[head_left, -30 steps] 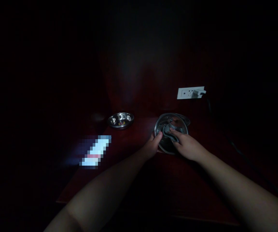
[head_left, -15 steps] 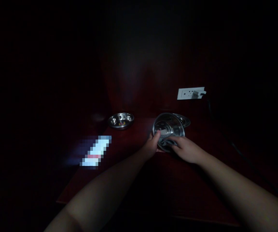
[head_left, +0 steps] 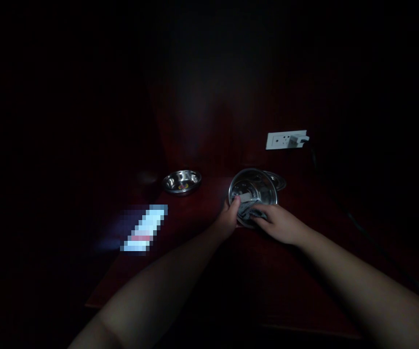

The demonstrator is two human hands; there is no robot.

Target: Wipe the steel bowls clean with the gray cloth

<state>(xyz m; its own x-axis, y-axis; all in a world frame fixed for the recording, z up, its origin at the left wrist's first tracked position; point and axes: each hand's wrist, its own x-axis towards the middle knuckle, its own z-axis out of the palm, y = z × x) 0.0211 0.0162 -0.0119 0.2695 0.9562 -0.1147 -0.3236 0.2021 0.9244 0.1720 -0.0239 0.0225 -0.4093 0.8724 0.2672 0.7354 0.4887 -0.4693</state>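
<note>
A shiny steel pot [head_left: 265,186] is tilted with its mouth toward me above the dark red table. My left hand [head_left: 228,217] grips its left rim, thumb over the edge and fingers hidden behind. Inside the lower part of the pot, my right hand [head_left: 277,223] is closed on a grey cloth [head_left: 250,208], which lies against the inner wall. A pale, label-like patch [head_left: 245,197] shows in the pot just above the cloth. Behind the pot on the right lies a round steel lid or dish [head_left: 278,181], partly covered.
A shallow steel bowl [head_left: 182,182] stands at the back left of the table [head_left: 195,213]. A bright, pixelated slab [head_left: 145,230] is at the left edge. On the back wall is a white socket [head_left: 285,139] with a plug and dark cord. Surroundings are very dark.
The cloth and my right hand have shifted slightly inside the pot, and more of the cloth's grey weave shows. My left hand keeps its grip on the rim.
</note>
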